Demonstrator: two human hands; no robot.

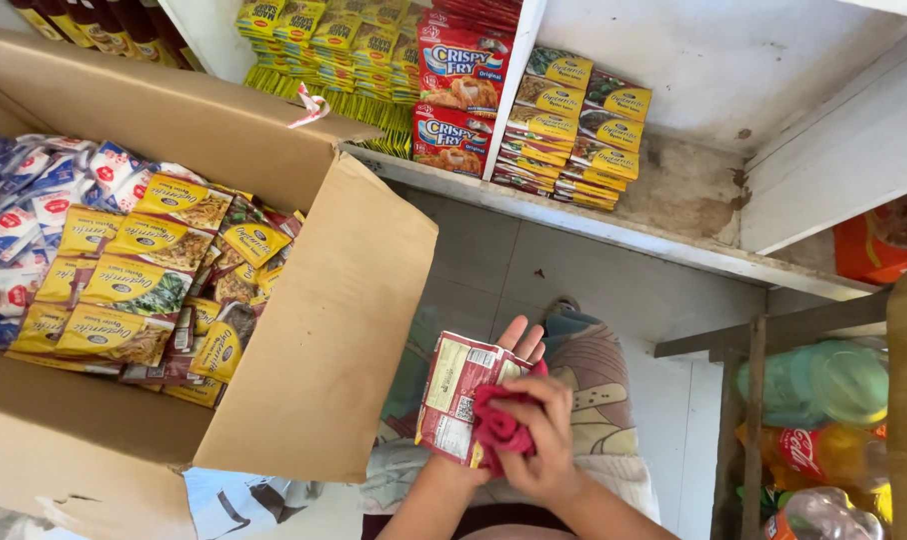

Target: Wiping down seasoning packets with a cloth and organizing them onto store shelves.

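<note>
While both hands work low in the view, right of the box, these points carry the risk:

Packet: a red and white packet lies on the left hand, just right of the box flap; its back panel faces the camera.

Left hand: it is open and flat under the packet; only the fingertips show above the edge; it supports and does not clamp, so I judge the packet may slide off if the palm tilts.

Right hand: it is closed around a red cloth and presses it on the packet's right lower part; a hard rub could crease or push the packet away.

Box: it stands open, full of yellow sachets and blue and white ones; its flap hangs near the left forearm; a knock from the elbow could shift it.

Shelf: right of and above the box, stacks of sachets stand at the shelf edge; they look loose and could topple if brushed.

Floor: right of the box, bottles lie under a wooden frame; whether they can roll, I cannot tell.
</note>
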